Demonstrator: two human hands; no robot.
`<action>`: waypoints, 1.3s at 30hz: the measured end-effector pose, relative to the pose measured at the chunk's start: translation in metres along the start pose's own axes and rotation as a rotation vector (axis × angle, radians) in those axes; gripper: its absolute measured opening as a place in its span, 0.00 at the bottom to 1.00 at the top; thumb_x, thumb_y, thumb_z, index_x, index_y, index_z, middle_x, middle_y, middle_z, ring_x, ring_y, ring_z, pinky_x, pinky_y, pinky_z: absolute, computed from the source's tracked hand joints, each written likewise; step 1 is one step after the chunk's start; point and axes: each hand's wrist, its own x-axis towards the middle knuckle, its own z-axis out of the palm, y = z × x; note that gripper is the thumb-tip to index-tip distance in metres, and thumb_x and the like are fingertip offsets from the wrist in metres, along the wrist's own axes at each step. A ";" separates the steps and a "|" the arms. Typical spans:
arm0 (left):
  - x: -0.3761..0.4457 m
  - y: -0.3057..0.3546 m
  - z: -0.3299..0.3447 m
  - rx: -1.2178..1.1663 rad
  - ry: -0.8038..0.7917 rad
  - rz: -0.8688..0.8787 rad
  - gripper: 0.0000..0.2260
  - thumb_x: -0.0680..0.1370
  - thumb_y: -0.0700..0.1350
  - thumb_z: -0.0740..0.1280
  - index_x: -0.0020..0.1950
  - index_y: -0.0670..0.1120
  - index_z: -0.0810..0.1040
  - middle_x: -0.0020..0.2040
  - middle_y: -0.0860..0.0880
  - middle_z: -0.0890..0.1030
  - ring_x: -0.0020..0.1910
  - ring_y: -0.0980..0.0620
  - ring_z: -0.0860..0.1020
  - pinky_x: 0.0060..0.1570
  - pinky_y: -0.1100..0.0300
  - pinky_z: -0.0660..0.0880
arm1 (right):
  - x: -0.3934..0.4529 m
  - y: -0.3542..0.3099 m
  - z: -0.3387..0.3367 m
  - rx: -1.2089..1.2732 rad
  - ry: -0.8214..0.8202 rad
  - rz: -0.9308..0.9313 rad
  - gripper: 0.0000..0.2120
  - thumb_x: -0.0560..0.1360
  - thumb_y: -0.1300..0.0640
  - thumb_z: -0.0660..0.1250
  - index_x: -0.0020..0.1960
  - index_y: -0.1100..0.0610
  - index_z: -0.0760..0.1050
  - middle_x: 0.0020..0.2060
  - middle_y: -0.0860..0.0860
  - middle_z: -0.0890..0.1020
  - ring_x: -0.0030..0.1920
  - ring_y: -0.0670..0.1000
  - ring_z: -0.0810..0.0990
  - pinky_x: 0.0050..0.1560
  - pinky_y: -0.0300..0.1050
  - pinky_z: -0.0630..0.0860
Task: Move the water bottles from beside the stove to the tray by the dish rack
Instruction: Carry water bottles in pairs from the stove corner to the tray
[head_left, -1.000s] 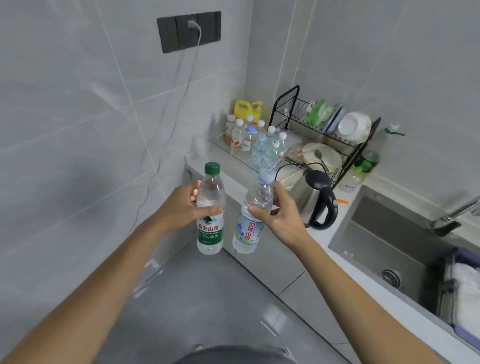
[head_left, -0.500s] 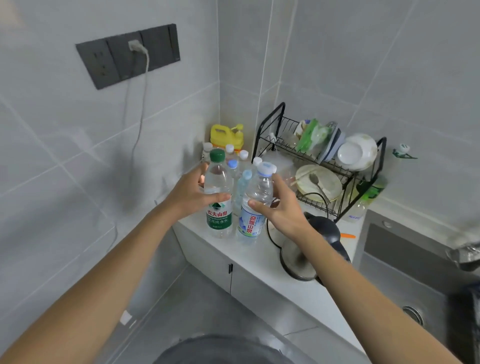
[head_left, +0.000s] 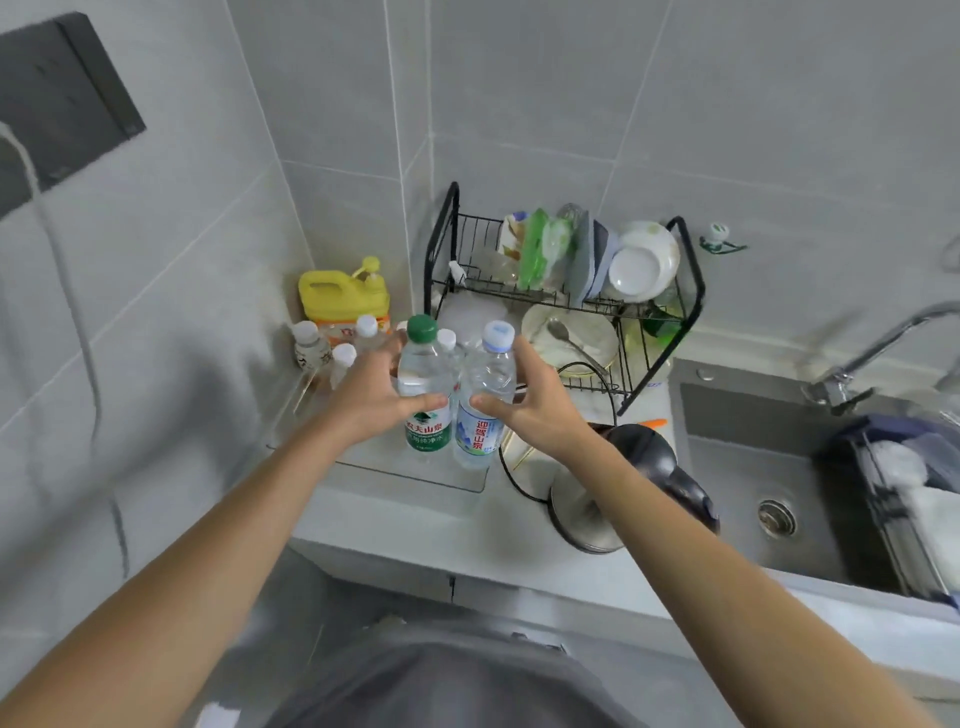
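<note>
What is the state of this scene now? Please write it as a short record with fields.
left hand: left hand grips the green-cap bottle
right hand: right hand grips the blue-cap bottle
bottles: upright, side by side, over the clear tray; contact with it unclear
tray contents: small white-cap bottles at its back
beside tray: dish rack, kettle

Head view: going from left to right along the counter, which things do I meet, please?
Yellow jug → left hand → green-capped bottle → blue-capped bottle → right hand → kettle → sink → faucet.
</note>
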 end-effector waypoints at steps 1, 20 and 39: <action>0.005 -0.007 0.000 -0.003 -0.031 0.000 0.25 0.70 0.45 0.83 0.62 0.54 0.76 0.51 0.62 0.82 0.47 0.73 0.78 0.51 0.72 0.75 | 0.002 0.002 0.004 -0.002 0.019 0.016 0.26 0.74 0.50 0.79 0.68 0.46 0.71 0.57 0.44 0.84 0.56 0.49 0.84 0.58 0.58 0.82; 0.012 -0.090 0.044 0.049 -0.091 0.107 0.33 0.62 0.43 0.87 0.64 0.47 0.81 0.54 0.50 0.78 0.49 0.52 0.76 0.52 0.60 0.71 | -0.011 0.050 0.074 -0.250 0.113 0.158 0.34 0.71 0.50 0.80 0.73 0.45 0.69 0.60 0.43 0.77 0.59 0.53 0.80 0.59 0.58 0.81; 0.020 -0.085 0.020 0.293 -0.169 0.262 0.22 0.69 0.50 0.83 0.58 0.47 0.80 0.49 0.48 0.74 0.47 0.45 0.77 0.47 0.49 0.76 | 0.000 0.047 0.071 -0.483 0.036 0.013 0.17 0.76 0.50 0.77 0.60 0.52 0.77 0.51 0.50 0.78 0.45 0.52 0.78 0.47 0.50 0.78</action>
